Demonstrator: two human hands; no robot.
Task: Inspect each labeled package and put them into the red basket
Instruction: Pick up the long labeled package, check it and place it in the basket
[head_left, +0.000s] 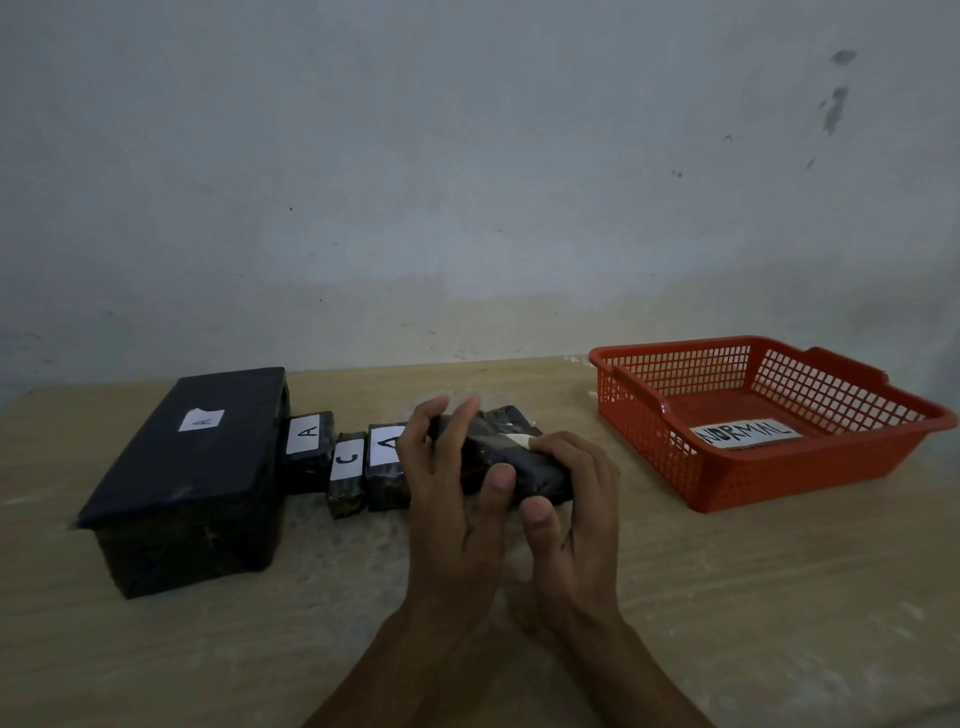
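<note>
Your path to the red plastic mesh basket (649, 436) at right crosses bare wooden tabletop (727, 597); black wrapped labelled packages (311, 452) crowd the left.

A light wooden counter (727, 597) with a pale, streaked grain fills the lower half of the view, its far edge meeting the wall. The wall (467, 156) behind it is whitish-grey plaster, scuffed and mottled, with dark smudges (836, 104) at the upper right and a yellowish band just above the counter.
</note>
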